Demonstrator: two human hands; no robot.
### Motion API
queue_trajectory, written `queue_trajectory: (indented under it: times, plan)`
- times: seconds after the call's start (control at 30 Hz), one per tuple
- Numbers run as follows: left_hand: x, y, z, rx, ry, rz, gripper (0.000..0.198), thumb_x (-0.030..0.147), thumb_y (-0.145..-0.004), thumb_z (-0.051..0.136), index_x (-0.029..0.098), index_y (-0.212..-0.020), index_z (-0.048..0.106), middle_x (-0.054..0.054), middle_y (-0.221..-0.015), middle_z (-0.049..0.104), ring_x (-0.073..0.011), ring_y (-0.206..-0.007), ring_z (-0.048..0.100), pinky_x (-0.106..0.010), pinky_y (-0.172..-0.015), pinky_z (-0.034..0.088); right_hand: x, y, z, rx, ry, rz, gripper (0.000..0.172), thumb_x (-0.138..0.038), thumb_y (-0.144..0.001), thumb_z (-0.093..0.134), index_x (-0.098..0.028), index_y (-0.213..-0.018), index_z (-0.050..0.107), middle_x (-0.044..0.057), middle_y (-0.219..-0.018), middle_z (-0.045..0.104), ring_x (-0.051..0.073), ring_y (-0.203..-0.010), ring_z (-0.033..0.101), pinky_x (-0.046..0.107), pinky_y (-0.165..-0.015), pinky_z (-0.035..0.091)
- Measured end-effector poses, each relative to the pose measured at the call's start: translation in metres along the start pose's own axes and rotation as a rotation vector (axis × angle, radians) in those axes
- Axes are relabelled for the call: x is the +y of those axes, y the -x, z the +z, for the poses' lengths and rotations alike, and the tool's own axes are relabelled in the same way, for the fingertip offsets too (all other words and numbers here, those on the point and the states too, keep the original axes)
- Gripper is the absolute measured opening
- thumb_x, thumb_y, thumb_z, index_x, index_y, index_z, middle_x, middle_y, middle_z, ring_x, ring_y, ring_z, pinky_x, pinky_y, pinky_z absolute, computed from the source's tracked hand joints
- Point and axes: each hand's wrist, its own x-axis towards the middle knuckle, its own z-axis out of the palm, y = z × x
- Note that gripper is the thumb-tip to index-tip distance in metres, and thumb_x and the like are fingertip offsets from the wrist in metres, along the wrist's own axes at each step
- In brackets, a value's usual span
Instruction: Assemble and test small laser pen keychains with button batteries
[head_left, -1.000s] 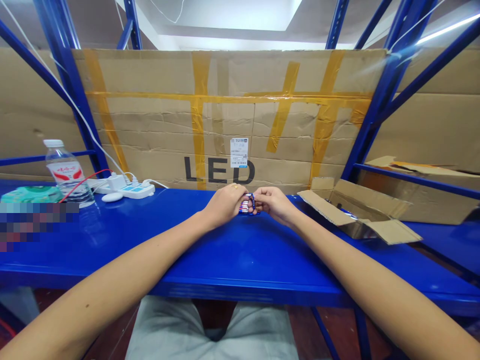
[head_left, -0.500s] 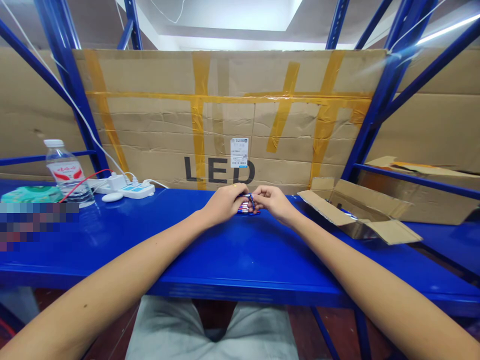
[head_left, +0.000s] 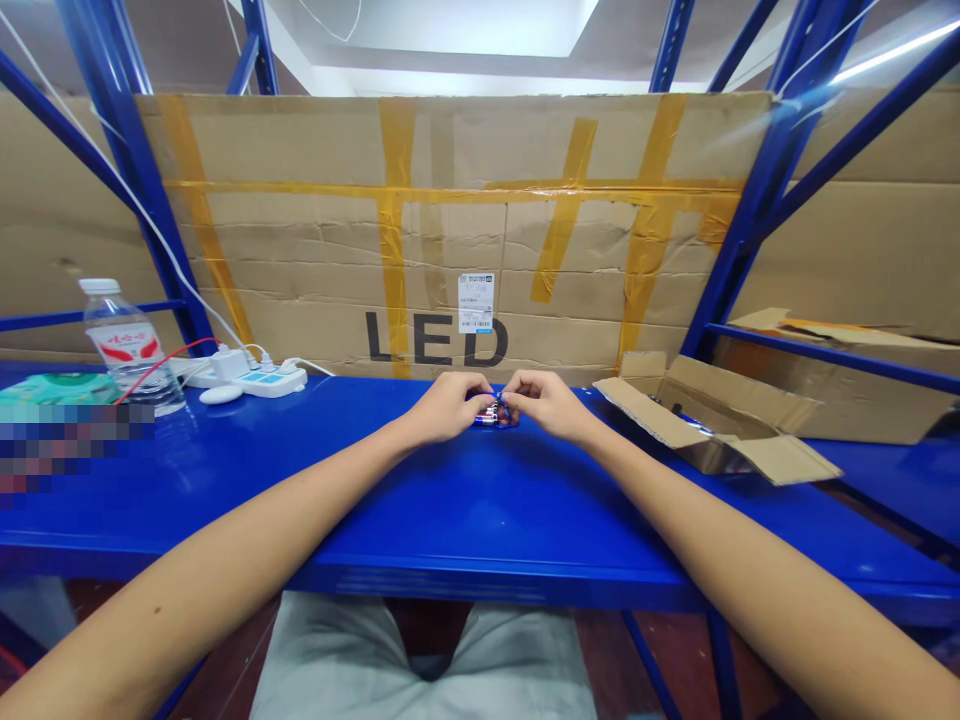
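Both my hands meet at the middle of the blue metal shelf (head_left: 480, 520), close to its back edge. My left hand (head_left: 448, 405) is curled, its fingers closed around a small bundle of blue and silver batteries (head_left: 489, 411). From the other side my right hand (head_left: 546, 402) pinches the same bundle with fingertips pressed together. The bundle rests low, touching or nearly touching the shelf surface, and my fingers hide most of it.
An open cardboard box (head_left: 720, 425) lies to the right of my hands. At the left stand a water bottle (head_left: 126, 345), a white power strip (head_left: 259, 379) with cables, a white mouse (head_left: 220, 394) and a green pack (head_left: 52, 388). A taped cardboard sheet marked LED (head_left: 450, 230) closes the back.
The bundle and both hands have sunk slightly toward the shelf, and the fingers have closed in over it. The camera has tipped a little.
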Motion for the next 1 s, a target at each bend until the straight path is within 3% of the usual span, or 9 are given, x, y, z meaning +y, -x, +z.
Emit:
queue_trajectory:
  times: [0.23, 0.37, 0.6, 0.8, 1.0]
  plan:
    - [0.001, 0.004, 0.005, 0.109, -0.118, 0.151, 0.011, 0.017, -0.086, 0.054, 0.016, -0.086, 0.064, -0.006, -0.085, 0.071, -0.0176, -0.08, 0.063, -0.029, -0.074, 0.046, 0.001, -0.001, 0.003, -0.035, -0.39, 0.214, 0.03, -0.037, -0.066, 0.078, -0.015, -0.067, 0.058, 0.006, -0.065, 0.069, 0.017, -0.058, 0.065, 0.029, -0.056, 0.051]
    - [-0.001, 0.006, 0.006, 0.158, -0.203, 0.229, 0.01, 0.016, -0.088, 0.052, 0.017, -0.092, 0.061, -0.007, -0.091, 0.068, -0.0186, -0.086, 0.062, -0.031, -0.078, 0.046, -0.002, -0.001, 0.004, -0.038, -0.463, 0.249, 0.029, -0.035, -0.065, 0.079, -0.015, -0.066, 0.058, 0.005, -0.065, 0.067, 0.016, -0.061, 0.065, 0.029, -0.057, 0.052]
    - [0.004, 0.003, 0.002, 0.077, -0.139, 0.187, 0.005, 0.02, -0.088, 0.052, 0.018, -0.091, 0.055, -0.005, -0.088, 0.065, -0.0179, -0.082, 0.06, -0.029, -0.073, 0.045, -0.002, -0.002, -0.002, 0.004, -0.12, 0.039, 0.026, -0.038, -0.073, 0.072, -0.017, -0.073, 0.056, 0.002, -0.062, 0.065, 0.015, -0.055, 0.06, 0.03, -0.057, 0.048]
    - [0.006, -0.002, 0.006, -0.038, -0.156, 0.136, 0.031, 0.025, -0.098, 0.031, 0.016, -0.082, 0.057, -0.008, -0.086, 0.062, -0.0187, -0.082, 0.058, -0.033, -0.077, 0.045, -0.002, -0.001, -0.01, 0.04, 0.113, -0.068, 0.015, -0.029, -0.078, 0.063, -0.017, -0.069, 0.058, -0.001, -0.058, 0.06, 0.013, -0.055, 0.055, 0.027, -0.055, 0.044]
    - [0.007, 0.0, 0.003, -0.089, -0.012, -0.017, 0.02, 0.025, -0.091, 0.049, 0.015, -0.082, 0.064, -0.004, -0.077, 0.068, -0.0153, -0.07, 0.059, -0.026, -0.064, 0.041, -0.005, 0.001, -0.008, -0.056, 0.088, -0.015, 0.018, -0.031, -0.079, 0.064, -0.017, -0.069, 0.059, 0.003, -0.062, 0.066, 0.014, -0.057, 0.059, 0.028, -0.056, 0.046]
